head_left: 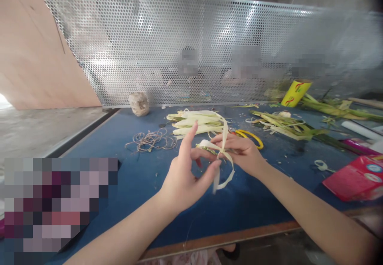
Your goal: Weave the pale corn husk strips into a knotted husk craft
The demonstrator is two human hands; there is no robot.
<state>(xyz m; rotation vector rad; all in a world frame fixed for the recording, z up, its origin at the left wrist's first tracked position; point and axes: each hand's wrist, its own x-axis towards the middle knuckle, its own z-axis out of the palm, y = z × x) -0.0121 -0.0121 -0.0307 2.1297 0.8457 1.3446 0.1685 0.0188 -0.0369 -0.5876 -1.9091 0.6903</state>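
Above the middle of the table, a pale husk strip (229,177) curls into a loop with a crossing or knot between my hands. My left hand (188,173) pinches the strip between its thumb and a bent finger, while its index finger points up. My right hand (243,153) has its fingers closed on the strip from the other side; its fingertips are partly hidden. A small greenish piece shows between the hands. Just beyond lies a pile of pale corn husks (197,122), and yellow-handled scissors (249,135) rest behind my right hand.
Loose brown twine (152,140) lies left of the husks, with a pale roll (139,103) behind it. Green leaves (284,123), a yellow cylinder (296,93) and a red packet (356,177) are on the right. A perforated metal screen (167,30) borders the far edge.
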